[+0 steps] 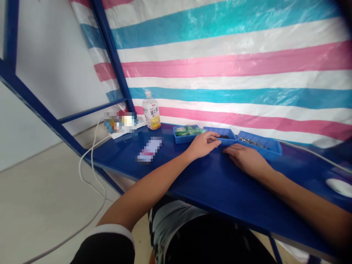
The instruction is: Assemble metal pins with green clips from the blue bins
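My left hand point(205, 145) is at the front edge of the middle blue tray point(233, 137), its fingers loosely bent and apart, with nothing visible between them. Small black parts point(224, 136) lie in that tray, partly behind the fingers. Just to the right, my right hand point(247, 157) rests low over the tabletop in front of the trays. Its fingers are bent and close together; whatever they hold, if anything, is hidden. The right blue tray point(275, 147) contains small shiny metal pieces point(253, 142). Green plastic packets point(188, 130) fill the left blue tray point(185, 139).
A drink bottle point(152, 112) stands at the back left of the blue table point(198, 183). Near it lie a blurred-out phone-like object point(150, 149) and a white power strip point(118, 134) with cables. A white rounded object point(340, 187) sits far right. Striped sheeting point(220, 69) hangs behind.
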Available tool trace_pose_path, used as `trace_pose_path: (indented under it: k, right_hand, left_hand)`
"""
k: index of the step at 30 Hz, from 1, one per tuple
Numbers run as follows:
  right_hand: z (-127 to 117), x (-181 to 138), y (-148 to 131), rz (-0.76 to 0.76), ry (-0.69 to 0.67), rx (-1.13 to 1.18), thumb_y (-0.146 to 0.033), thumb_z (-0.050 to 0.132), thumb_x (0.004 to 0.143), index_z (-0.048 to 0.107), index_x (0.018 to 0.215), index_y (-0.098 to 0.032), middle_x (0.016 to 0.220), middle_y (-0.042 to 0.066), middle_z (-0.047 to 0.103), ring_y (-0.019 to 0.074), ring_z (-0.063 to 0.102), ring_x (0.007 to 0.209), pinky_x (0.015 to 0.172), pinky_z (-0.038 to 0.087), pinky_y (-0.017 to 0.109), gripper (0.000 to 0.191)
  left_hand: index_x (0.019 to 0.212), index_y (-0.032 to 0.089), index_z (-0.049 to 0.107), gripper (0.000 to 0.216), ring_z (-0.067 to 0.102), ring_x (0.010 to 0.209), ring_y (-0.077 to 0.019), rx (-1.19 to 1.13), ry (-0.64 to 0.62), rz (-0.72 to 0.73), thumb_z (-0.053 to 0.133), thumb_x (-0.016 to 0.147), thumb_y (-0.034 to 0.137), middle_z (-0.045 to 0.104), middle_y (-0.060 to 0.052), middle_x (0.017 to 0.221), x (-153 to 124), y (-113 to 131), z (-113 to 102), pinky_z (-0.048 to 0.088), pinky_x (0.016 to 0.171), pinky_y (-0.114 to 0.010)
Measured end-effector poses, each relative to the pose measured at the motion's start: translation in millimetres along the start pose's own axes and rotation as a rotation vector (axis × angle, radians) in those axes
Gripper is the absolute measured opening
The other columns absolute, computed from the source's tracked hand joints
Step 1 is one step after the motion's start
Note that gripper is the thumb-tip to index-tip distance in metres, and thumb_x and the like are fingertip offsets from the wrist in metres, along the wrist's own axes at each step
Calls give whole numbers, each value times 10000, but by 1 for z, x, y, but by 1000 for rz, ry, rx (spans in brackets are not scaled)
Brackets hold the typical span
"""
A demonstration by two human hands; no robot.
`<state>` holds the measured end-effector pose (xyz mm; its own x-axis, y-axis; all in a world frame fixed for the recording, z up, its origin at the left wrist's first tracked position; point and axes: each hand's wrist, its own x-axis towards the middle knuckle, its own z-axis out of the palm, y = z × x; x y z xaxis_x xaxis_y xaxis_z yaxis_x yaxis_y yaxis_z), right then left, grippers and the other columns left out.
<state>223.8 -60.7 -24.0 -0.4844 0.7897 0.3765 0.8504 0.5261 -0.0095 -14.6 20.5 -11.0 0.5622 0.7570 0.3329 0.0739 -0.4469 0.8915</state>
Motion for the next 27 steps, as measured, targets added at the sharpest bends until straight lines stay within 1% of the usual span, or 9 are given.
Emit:
trace_pose_path:
  k: [3, 5, 7, 10, 12, 14, 17, 21, 27]
  right_hand:
    - [-4, 1, -4, 24, 25, 21, -229, 515, 1019, 789, 1218, -228, 1133, 125, 807, 296, 763, 1012, 831, 619, 417, 339]
    - [-4, 3, -9, 63, 78, 139, -255, 549, 1008, 768, 1252, -249, 1156, 111, 807, 304, 766, 1038, 869, 629, 444, 328]
    - [-3, 5, -14, 161, 150, 325, -286, 608, 985, 749, 1254, -273, 1140, 89, 814, 298, 781, 1009, 894, 646, 464, 303]
    - [2, 7, -19, 346, 254, 664, -392, 725, 939, 725, 1206, -271, 1068, 81, 827, 290, 808, 949, 908, 679, 476, 293]
    - [3, 8, -21, 417, 309, 866, -484, 796, 896, 708, 1182, -253, 1057, 94, 829, 298, 817, 952, 922, 688, 490, 378]
    - [2, 9, -23, 451, 341, 986, -555, 841, 855, 701, 1163, -238, 1054, 109, 830, 306, 819, 946, 894, 699, 495, 463]
    - [-3, 9, -27, 466, 343, 988, -612, 864, 823, 723, 1130, -226, 1050, 127, 834, 318, 814, 945, 823, 707, 480, 512]
    - [-6, 7, -30, 476, 339, 890, -635, 850, 828, 745, 1147, -222, 1071, 131, 831, 324, 806, 973, 801, 696, 468, 532]
    - [-1, 6, -27, 420, 348, 710, -542, 753, 931, 755, 1152, -239, 1162, 116, 821, 313, 794, 1037, 920, 657, 497, 375]
  left_hand:
    - [1282, 126, 693, 375, 739, 867, -166, -7, -9, -18, 736, 967, 325, 783, -128, 1101, -1, 3, 0, 587, 809, -304]
    - [1274, 129, 700, 362, 733, 858, -163, 11, -11, -25, 734, 966, 316, 788, -121, 1084, -2, 4, 0, 591, 828, -312]
    - [1262, 140, 712, 347, 740, 878, -168, 48, -17, -19, 738, 963, 314, 797, -115, 1084, -3, 5, -1, 595, 877, -331]
    - [1261, 157, 724, 332, 768, 994, -197, 85, -48, 13, 742, 958, 291, 812, -118, 1135, -4, 2, -1, 589, 985, -369]
    - [1259, 158, 736, 318, 779, 1053, -211, 74, -79, 17, 737, 962, 272, 816, -126, 1167, -4, -1, 0, 585, 1025, -384]
    - [1220, 151, 763, 287, 787, 1048, -216, 50, -116, 1, 744, 959, 269, 822, -129, 1157, -3, -2, 1, 594, 1020, -387]
    - [1162, 139, 795, 249, 794, 957, -204, 13, -170, -40, 764, 936, 238, 834, -113, 1053, -4, 0, 1, 609, 965, -370]
    - [1094, 144, 820, 216, 779, 874, -188, 38, -168, -60, 775, 919, 263, 821, -80, 915, -6, 6, -1, 601, 880, -327]
    - [1011, 137, 804, 226, 721, 773, -158, 87, -96, -38, 766, 915, 339, 793, -69, 854, -8, 13, -3, 548, 757, -273]
